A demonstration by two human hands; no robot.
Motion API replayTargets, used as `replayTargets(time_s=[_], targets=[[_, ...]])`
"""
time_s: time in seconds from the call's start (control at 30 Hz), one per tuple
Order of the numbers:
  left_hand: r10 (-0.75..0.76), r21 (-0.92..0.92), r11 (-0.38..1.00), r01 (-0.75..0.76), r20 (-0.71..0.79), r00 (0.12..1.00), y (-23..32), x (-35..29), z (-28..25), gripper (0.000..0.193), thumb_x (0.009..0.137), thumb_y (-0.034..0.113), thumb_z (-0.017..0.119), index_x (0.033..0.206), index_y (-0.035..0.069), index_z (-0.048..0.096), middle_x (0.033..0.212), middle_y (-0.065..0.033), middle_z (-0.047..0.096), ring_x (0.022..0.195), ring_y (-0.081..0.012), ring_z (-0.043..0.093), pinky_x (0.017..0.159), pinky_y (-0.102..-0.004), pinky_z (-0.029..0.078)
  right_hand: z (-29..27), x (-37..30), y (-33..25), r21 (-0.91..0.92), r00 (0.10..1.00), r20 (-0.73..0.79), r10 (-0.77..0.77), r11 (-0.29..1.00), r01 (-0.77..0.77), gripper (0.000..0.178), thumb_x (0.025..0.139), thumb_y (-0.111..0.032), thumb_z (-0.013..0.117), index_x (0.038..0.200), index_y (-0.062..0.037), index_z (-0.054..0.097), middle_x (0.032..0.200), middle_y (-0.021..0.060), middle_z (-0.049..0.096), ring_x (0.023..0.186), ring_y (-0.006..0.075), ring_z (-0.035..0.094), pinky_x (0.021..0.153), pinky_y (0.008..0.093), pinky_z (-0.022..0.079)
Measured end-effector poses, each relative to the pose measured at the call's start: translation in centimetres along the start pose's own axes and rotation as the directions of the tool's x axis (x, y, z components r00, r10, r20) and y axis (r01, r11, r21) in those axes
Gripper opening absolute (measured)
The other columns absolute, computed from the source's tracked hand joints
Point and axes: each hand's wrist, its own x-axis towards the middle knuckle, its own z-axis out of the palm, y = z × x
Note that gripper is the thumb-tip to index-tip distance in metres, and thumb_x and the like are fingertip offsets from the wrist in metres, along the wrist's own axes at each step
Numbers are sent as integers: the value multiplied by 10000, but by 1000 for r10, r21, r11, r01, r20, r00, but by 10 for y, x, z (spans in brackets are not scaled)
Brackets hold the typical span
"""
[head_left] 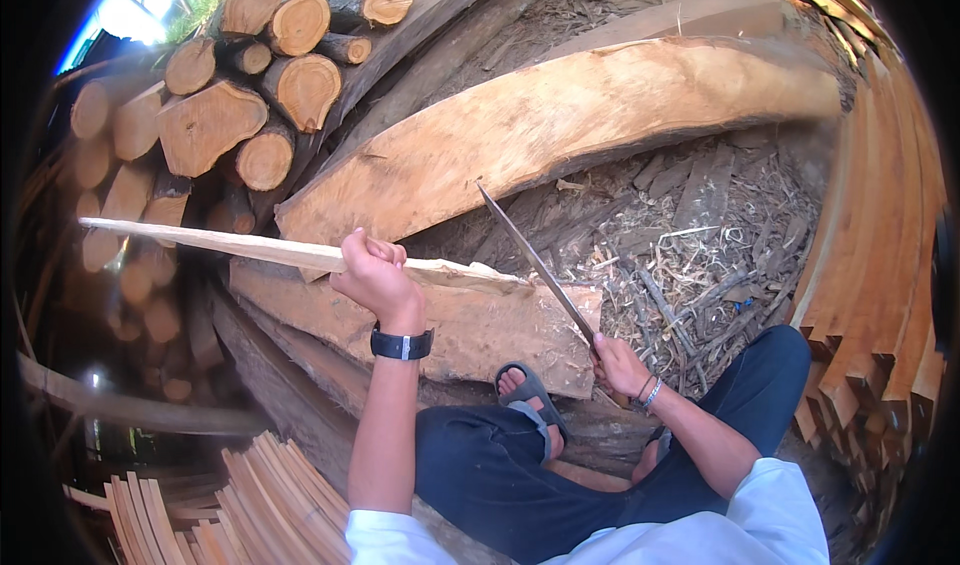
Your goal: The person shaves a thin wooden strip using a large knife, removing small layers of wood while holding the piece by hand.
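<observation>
My left hand (377,281) is closed round the middle of a long pale wooden stick (220,243). The stick lies nearly level across the view, its thin end out to the left and its rough, split end to the right. In my right hand (622,368) is the handle of a long-bladed machete (535,263), its blade slanting up and left. The blade passes close by the stick's rough end; whether they touch I cannot tell. Beneath both is a flat wooden slab (480,339) in front of my sandalled foot (532,399).
A larger curved slab (560,115) lies beyond. Cut logs (304,93) are piled at the far left. Sawn boards (880,235) stand stacked at right, with more planks (270,485) at lower left. Wood shavings and bark (690,255) cover the ground between.
</observation>
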Motion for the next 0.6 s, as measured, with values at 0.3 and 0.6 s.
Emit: replayTargets(time_s=[0.3, 0.6], targets=[[-11, 22, 1000, 11, -3, 1000, -1, -1, -1, 359, 855, 138, 461, 542, 137, 286, 457, 5, 281, 389, -107, 242, 445, -291, 272, 7, -4, 61, -524, 964, -118, 237, 810, -263, 726, 950, -524, 317, 765, 103, 632, 758, 338, 599, 774, 450, 622, 760, 486, 488], [-37, -4, 999, 37, -14, 999, 2, 7, -7, 324, 857, 170, 441, 578, 151, 278, 481, 20, 262, 393, -105, 237, 457, -289, 270, -8, 9, 42, 468, 758, 357, 547, 597, -651, 595, 942, -604, 301, 757, -59, 450, 530, 14, 418, 385, 122, 426, 363, 294, 387]])
